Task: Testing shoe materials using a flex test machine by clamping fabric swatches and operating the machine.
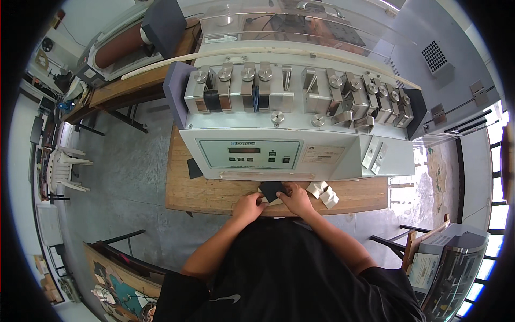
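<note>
At the front edge of the wooden table, a small black square piece of sheet material [272, 190] lies tilted between my hands, with a pale edge showing under it. My left hand [249, 208] grips its left lower corner, fingers curled. From the right side, my right hand [298, 200] pinches it, the thumb resting on top. Some of the fingertips are hidden behind the piece. Just beyond my right hand lie two cream-coloured folded pieces [323, 194]. Another dark flat piece [194, 168] sits to the left, beside the machine.
A large grey testing machine [322, 137] with a control panel and a row of metal clamps stands right behind my hands, on the wooden table [351, 203]. A roller machine [120, 48] is at far left, a white plastic chair [67, 167] at left, another machine [450, 263] at lower right.
</note>
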Demonstrator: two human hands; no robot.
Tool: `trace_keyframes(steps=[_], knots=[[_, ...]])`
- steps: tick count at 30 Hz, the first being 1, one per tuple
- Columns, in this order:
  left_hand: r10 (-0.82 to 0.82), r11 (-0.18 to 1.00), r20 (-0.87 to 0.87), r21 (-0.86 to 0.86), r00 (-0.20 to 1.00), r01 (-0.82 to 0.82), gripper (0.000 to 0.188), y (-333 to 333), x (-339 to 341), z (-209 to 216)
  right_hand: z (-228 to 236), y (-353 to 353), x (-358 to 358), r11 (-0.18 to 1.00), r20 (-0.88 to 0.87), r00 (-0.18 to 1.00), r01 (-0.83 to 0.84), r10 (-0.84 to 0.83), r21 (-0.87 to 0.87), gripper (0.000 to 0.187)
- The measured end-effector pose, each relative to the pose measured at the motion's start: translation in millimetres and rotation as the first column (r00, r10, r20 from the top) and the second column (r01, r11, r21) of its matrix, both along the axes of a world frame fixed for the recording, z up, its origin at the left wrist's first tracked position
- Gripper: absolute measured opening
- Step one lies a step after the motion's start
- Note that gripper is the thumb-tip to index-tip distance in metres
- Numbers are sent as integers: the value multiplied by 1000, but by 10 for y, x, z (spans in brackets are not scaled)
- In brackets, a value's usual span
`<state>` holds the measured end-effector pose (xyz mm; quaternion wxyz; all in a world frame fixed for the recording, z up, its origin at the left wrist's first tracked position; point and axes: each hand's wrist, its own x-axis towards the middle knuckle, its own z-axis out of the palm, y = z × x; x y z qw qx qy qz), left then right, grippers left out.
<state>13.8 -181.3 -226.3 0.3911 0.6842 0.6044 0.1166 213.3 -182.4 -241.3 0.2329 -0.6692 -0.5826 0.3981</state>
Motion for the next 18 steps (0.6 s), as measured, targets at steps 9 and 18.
trace_keyframes(steps=[9, 18], knots=[[115, 991, 198, 39, 973, -125, 34, -38, -21, -96, 140, -115, 115, 958, -199, 970, -180, 136, -223, 28], [137, 982, 615, 17, 777, -186, 38, 178, 72, 1046, 1495, -33, 138, 992, -267, 958, -83, 107, 98, 36]])
